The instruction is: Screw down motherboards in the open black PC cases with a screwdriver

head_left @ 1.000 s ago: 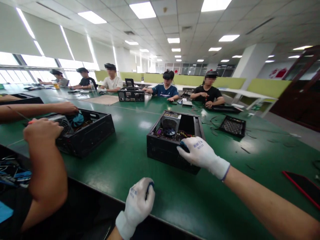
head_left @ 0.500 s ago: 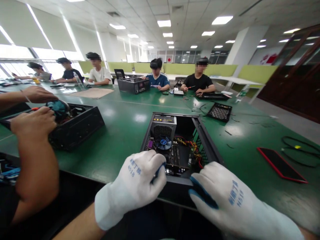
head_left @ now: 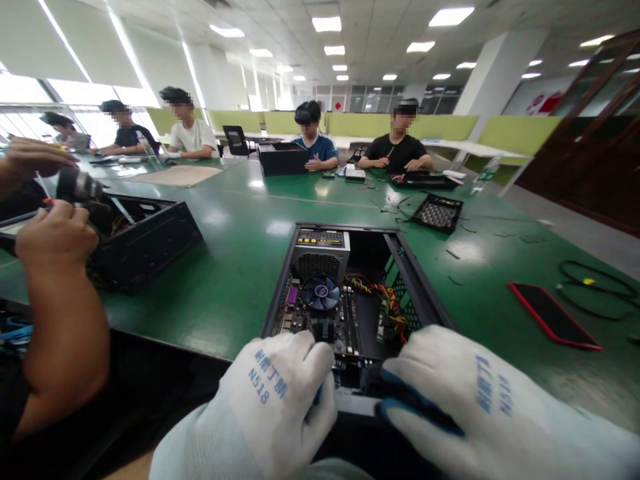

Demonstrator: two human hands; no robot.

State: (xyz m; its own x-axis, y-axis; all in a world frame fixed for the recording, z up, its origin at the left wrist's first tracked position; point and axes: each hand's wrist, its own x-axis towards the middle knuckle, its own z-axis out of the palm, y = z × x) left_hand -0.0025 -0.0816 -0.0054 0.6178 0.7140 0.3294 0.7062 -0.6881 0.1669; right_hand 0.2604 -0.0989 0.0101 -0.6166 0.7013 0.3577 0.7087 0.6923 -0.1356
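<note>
An open black computer case [head_left: 425,297] lies in front of me on the green table, its inside facing up. Inside are a motherboard, a cooling fan [head_left: 321,293], a silver power supply [head_left: 321,253] and bundled coloured cables [head_left: 393,303]. My left hand [head_left: 285,400], in a white glove, is closed at the near left part of the case; its fingertips are hidden. My right hand [head_left: 440,393], gloved likewise, grips the near right rim, fingers over it and thumb on the front side.
On my left, a co-worker's hands [head_left: 57,230] hold a dark round part over another open case [head_left: 150,243]. Several people sit across the green table [head_left: 235,267]. To the right lie a black perforated panel [head_left: 437,212], a red-edged black panel [head_left: 555,315] and a black cable [head_left: 595,293].
The case's near end and both my hands appear lower and closer, and more of the motherboard shows. The co-worker on the left has raised the dark round part. The view has shifted slightly.
</note>
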